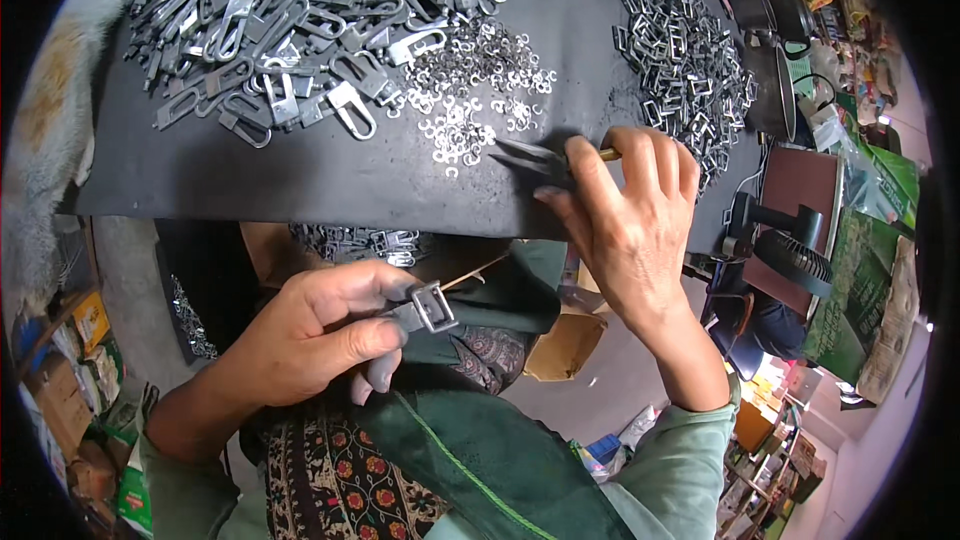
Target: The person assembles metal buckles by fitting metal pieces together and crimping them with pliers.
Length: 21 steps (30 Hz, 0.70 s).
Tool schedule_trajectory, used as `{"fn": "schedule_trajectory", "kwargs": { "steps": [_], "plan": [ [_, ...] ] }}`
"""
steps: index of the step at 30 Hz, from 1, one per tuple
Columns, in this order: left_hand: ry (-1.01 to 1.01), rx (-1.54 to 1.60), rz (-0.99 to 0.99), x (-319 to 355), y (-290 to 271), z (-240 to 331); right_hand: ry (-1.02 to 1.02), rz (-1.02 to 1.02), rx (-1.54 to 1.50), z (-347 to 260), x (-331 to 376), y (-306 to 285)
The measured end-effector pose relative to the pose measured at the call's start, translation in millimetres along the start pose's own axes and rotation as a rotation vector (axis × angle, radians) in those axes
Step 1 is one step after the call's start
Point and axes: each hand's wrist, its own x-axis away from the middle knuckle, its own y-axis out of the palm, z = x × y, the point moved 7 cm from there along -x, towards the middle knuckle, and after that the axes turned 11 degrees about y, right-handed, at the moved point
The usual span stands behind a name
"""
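Over my lap, my left hand (325,330) pinches a grey metal buckle (433,310) with a rectangular frame at its end. A thin brass-coloured rod (468,277) sticks out past the frame; its other end is hidden. My right hand (640,215) is closed on a dark, pointed, pliers-like tool (535,150) with a yellowish handle part, low over the table. The tool's tips point left at a heap of small C-shaped metal clips (465,130). Whether they grip a clip is too small to tell.
Long looped metal pieces (300,30) are heaped at the table's far left. Small rectangular frames (680,50) lie piled to the right. Pale and orange fur (55,110) borders the left table edge. A small black fan (790,245) stands right, beyond my right wrist.
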Motion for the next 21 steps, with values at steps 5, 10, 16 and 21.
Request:
{"fn": "schedule_trajectory", "kwargs": {
  "steps": [5, 10, 16, 21],
  "plan": [
    [0.137, -0.073, 0.085, 1, 0, 1, -0.041, 0.065, 0.094, -6, -5, -1],
    [0.42, -0.5, 0.087, -3, -3, 19, -0.037, 0.03, 0.091, -7, -7, -4],
    [0.413, -0.516, 0.125, -2, -4, 22, -0.08, -0.048, 0.024, -9, -7, -15],
    [0.189, -0.236, 0.19, -10, -8, 14, -0.329, -0.194, -0.303, -22, -4, -38]
  ]
}}
